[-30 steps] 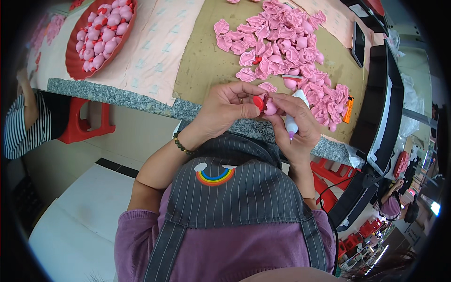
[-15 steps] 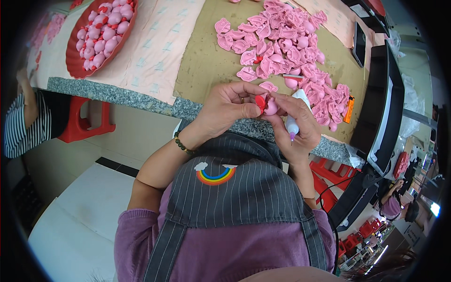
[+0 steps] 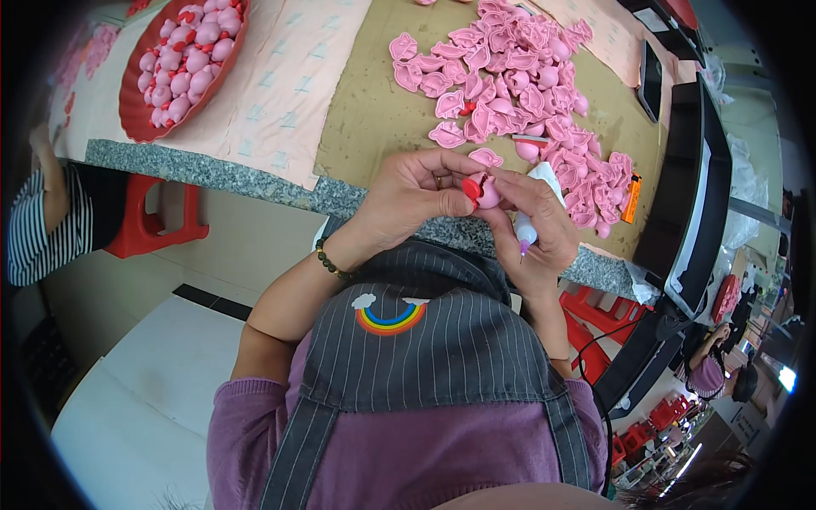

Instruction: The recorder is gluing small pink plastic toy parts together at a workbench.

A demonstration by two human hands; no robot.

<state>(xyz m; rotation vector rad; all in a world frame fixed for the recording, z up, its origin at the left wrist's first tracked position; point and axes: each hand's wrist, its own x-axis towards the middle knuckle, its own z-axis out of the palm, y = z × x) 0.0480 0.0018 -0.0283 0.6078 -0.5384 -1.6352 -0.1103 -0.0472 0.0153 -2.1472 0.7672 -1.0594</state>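
Observation:
Close to the table's front edge, my left hand (image 3: 406, 197) pinches a small red plastic piece (image 3: 470, 187). It sits against a rounded pink plastic piece (image 3: 490, 195), which the fingertips of my right hand (image 3: 545, 225) hold; a dark gap shows at the top of the pink piece. A small white squeeze bottle with a purple nozzle (image 3: 525, 231) is tucked in my right hand, tip pointing down toward me. Beyond my hands spreads a heap of pink plastic shells (image 3: 501, 89). One loose pink shell (image 3: 486, 157) lies just past my fingers.
A red scalloped tray (image 3: 132, 106) of pink-and-red rounded pieces stands at the left. An orange-and-black tool (image 3: 631, 199) lies right of the heap, with a phone (image 3: 650, 81) farther back. Red stools (image 3: 157, 221) stand below the table. Another person's striped sleeve (image 3: 30, 229) shows at far left.
The red piece has tilted and now sits closer against the pink piece. The squeeze bottle in my right hand has swung slightly left. Both hands stay in nearly the same place.

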